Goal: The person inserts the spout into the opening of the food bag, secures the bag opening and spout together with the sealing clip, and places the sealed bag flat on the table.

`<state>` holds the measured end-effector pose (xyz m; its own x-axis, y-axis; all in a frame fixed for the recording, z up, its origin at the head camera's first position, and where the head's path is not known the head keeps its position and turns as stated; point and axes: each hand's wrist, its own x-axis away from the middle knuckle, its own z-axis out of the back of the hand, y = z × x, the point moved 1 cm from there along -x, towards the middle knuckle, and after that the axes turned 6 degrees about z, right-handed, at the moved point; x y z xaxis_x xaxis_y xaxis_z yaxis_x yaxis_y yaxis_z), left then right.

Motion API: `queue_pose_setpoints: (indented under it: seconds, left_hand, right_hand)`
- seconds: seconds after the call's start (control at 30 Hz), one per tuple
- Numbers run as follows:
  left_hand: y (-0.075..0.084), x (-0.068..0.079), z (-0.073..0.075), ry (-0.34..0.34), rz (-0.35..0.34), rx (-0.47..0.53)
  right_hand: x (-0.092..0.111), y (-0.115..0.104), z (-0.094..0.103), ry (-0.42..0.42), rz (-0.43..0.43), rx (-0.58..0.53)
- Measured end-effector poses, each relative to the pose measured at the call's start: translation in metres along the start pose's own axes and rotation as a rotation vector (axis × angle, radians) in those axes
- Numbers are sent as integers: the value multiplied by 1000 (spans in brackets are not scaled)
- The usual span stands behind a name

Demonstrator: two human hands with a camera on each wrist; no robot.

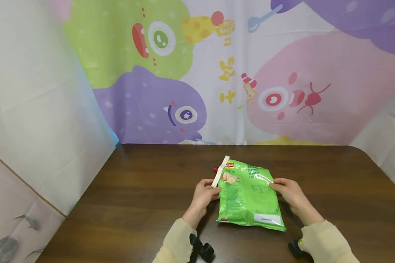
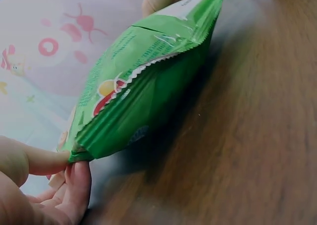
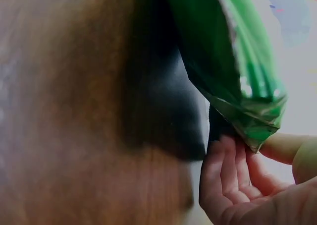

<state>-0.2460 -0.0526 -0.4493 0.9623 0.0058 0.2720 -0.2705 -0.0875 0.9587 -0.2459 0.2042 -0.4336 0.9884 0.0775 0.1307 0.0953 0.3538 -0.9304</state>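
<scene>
A green chip bag is held above the brown table, its printed face turned up. Across its upper left corner lies a white sealing clip, with a small red piece showing behind it. My left hand pinches the bag's left edge just below the clip, thumb on top. On the opposite edge, my right hand grips the bag between thumb and fingers. The left wrist view shows the bag's crimped seam and the left thumb against a corner. The far side of the bag is hidden.
The dark wooden table extends to both sides of the bag. A cartoon-printed curtain hangs behind its back edge, and pale cloth hangs at the left. Black wrist devices sit at both sleeves.
</scene>
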Motion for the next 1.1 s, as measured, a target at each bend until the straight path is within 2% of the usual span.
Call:
queue_pose_setpoints:
  seconds: [0.17,0.4,0.6,0.77,0.93,1.1]
  left_hand:
    - [0,0,0,4,-14,-51]
    - [1,-2,0,-6,-14,-91]
    - [4,1,-2,34,-21,-137]
    - [7,-1,-2,45,-42,-183]
    - [6,-3,1,27,-24,-198]
    - [6,-6,6,41,-17,-215]
  right_hand:
    - [-1,4,0,14,-37,-68]
    - [2,-4,1,-9,-38,-4]
    - [1,-1,4,-11,-58,-27]
    - [-7,7,6,9,-64,-71]
    - [-17,22,10,35,-85,-88]
    - [-23,32,15,84,-31,-124]
